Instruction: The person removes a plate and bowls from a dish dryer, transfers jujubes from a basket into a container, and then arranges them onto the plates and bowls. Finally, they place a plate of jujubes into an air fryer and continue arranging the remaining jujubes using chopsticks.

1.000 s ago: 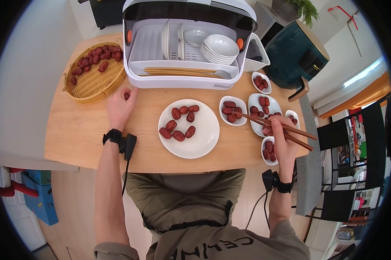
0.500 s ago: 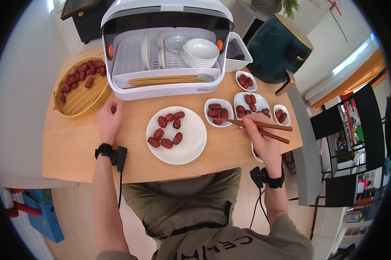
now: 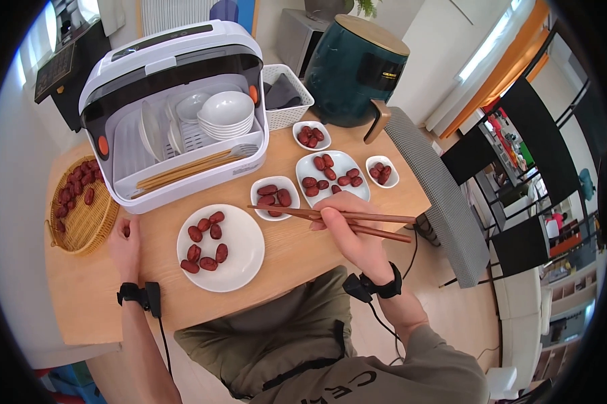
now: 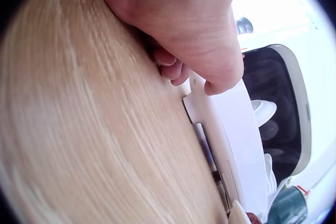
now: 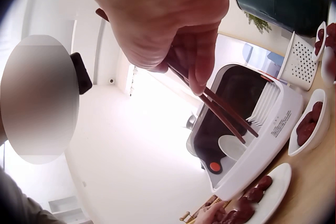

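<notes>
My right hand [image 3: 350, 232] holds a pair of brown chopsticks [image 3: 377, 219]; in the head view they cross the front of a small white bowl [image 3: 256, 191] of dates. The right wrist view shows the chopstick tips slightly apart, with nothing between them. Left of that bowl, a round white plate [image 3: 246, 259] carries several red dates [image 3: 208, 263] in a curved line. My left hand [image 3: 124, 248] rests on the table between the plate and the basket, its fingers loosely curled; nothing held is visible in the left wrist view [image 4: 184, 29].
A wicker basket [image 3: 88, 225] of dates is at the far left. Behind stands a white dish cabinet [image 3: 196, 187] with bowls and wooden chopsticks. To the right are a square plate [image 3: 327, 196], small date bowls [image 3: 382, 183], a perforated basket [image 3: 290, 116] and a green appliance [image 3: 347, 74].
The head view has turned and shifted. My right hand has moved left, away from the square plate, carrying the chopstick tips toward the round plate. My left hand stays on the table.
</notes>
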The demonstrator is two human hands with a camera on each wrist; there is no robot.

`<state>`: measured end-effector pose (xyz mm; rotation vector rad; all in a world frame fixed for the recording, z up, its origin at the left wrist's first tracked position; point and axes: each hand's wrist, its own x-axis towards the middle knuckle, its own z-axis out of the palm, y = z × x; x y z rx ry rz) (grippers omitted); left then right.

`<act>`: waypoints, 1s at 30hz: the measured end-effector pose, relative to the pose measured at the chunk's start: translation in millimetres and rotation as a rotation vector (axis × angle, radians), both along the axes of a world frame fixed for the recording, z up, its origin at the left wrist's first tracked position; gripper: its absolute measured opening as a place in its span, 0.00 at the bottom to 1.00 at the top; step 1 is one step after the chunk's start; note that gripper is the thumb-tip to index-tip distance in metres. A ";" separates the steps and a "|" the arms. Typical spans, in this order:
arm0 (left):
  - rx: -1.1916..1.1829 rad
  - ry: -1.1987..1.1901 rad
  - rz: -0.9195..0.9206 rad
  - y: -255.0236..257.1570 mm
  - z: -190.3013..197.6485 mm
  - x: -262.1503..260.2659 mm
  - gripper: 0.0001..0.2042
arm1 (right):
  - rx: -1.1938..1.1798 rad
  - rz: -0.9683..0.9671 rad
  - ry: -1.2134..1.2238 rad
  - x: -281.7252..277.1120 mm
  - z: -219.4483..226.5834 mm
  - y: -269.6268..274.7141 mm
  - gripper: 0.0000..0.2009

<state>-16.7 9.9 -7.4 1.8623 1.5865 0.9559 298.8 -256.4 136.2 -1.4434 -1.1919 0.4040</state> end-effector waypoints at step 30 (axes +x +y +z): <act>0.018 0.065 0.053 -6.9 11.8 1.7 0.22 | -0.254 0.179 0.004 -56.7 1.1 19.8 0.05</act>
